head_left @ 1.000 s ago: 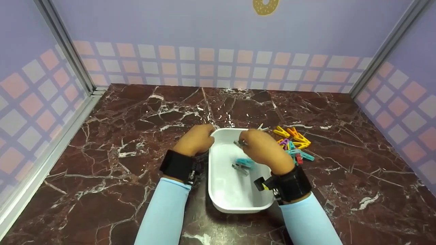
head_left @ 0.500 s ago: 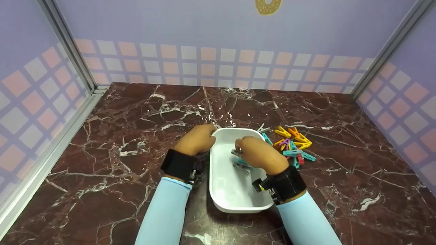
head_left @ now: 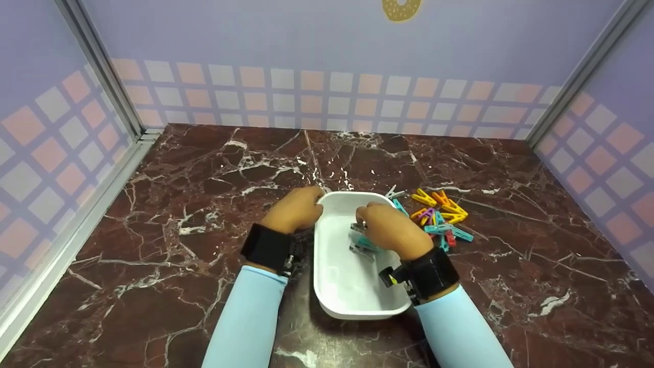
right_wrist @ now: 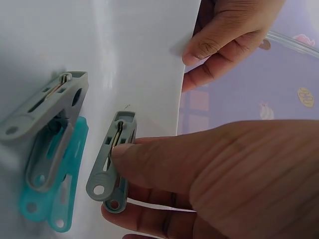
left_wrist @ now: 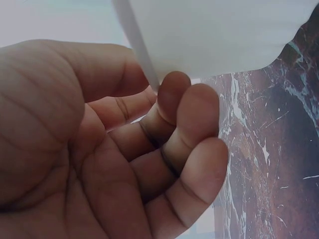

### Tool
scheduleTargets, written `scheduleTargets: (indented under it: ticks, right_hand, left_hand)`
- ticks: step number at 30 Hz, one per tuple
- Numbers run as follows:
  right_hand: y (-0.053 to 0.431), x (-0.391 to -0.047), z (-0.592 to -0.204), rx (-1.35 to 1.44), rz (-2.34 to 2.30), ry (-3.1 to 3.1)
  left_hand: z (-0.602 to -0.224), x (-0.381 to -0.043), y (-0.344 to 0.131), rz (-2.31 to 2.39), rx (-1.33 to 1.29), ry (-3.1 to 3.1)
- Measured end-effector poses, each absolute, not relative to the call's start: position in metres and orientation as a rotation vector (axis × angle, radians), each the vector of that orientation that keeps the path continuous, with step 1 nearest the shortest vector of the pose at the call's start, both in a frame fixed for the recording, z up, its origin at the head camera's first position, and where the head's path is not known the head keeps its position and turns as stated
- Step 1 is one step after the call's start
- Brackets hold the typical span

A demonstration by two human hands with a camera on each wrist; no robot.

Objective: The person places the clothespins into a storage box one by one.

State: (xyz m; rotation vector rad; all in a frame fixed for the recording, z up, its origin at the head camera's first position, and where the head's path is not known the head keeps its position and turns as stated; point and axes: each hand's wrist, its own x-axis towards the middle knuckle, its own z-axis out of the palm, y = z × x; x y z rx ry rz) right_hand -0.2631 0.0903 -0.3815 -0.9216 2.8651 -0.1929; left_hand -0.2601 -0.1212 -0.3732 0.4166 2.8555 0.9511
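— "While brown marbled tabletop (head_left: 153,286) spreads out beyond its left side, the left hand (head_left: 296,207) has its fingers curled in, and there's the hold: thumb and fingertips pinching the far left edge of a white tub (head_left: 337,291)!"

— "And behind that hand?"

— "A black wristband (head_left: 265,250), then a light-blue sleeve (head_left: 248,317) running back toward the body."

— "Over the rim now, to the right of the left hand. What's inside?"

— "Two loose pins, just on the near side of the right hand's fingertips! A grey clothespin (right_wrist: 65,99) and a teal clothespin (right_wrist: 77,149), overlapping in the right wrist view."

— "On to the right hand (head_left: 391,227), then, over the tub's right side!"

— "Nearly closed, this one: thumb in front, fingers behind, and a second grey pin (right_wrist: 99,177) pinched between them!"

— "Touching the tub's floor?"

— "Cannot tell. It's inside the walls, just beside the loose pair, apart from them as the right wrist sees it."

— "And right of the right hand?"

— "Colour everywhere on the tabletop! A pale clothespin (head_left: 397,194) off the tub's far right corner, then yellow clothespins (head_left: 425,199), a purple clothespin (head_left: 428,213), an orange clothespin (head_left: 439,198), a red clothespin (head_left: 450,238) and, furthest from the hand, more teal pins (head_left: 460,233) and yellow ones, crowded together!"
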Motion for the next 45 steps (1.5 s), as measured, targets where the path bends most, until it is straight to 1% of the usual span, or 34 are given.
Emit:
scheduleTargets:
  ticks: [13,20,27,32,35,38,45]
  right_hand:
    - [0.094,-0.264,-0.383,-0.918,-0.201,2.853]
    - [0.094,-0.264,-0.383,-0.965,-0.184,2.859]
    - [0.093,-0.266,-0.383,-0.918,-0.222,2.830]
    - [0.093,-0.266,-0.381,-1.000,-0.267,2.819]
    - [0.093,-0.265,-0.377,-1.053,-0.324,2.811]
    - [0.097,-0.262,-0.367,-1.048,-0.409,2.809]
    - [0.124,-0.260,-0.344,-0.917,-0.623,2.923]
  left_hand:
    - [-0.375,-0.261,-0.121,0.959,0.386,2.846]
    - [-0.375,-0.261,-0.122,0.970,0.364,2.826]
    - [-0.374,-0.261,-0.121,0.972,0.376,2.827]
    - [-0.373,-0.260,-0.122,0.967,0.360,2.835]
    - [-0.374,-0.259,-0.123,0.965,0.351,2.843]
    - [-0.374,-0.259,-0.123,0.967,0.341,2.842]
    - [-0.372,-0.259,-0.120,0.962,0.372,2.837]
